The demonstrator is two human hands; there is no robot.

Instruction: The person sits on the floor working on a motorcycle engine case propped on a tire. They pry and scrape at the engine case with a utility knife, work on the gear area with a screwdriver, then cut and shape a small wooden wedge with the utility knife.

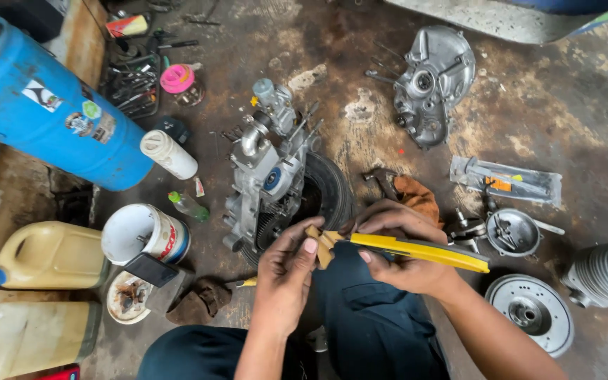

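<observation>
My right hand (402, 246) grips a yellow-handled cutter knife (416, 250), its handle running off to the right. My left hand (286, 271) pinches a small tan, flat piece (320, 246) at the knife's tip, thumb and fingers closed on it. Both hands hover over my dark trousers, just in front of a grey engine block (265, 176) that rests on a small black tyre (332, 186) on the stained floor.
A blue cylinder (43, 105) lies at the left, with yellow jerrycans (47, 257) and a white tin (142, 232) below it. An engine cover (434, 81) lies far right, a finned cylinder (606, 271), a flywheel disc (533, 309) and a metal bowl (514, 232) near right.
</observation>
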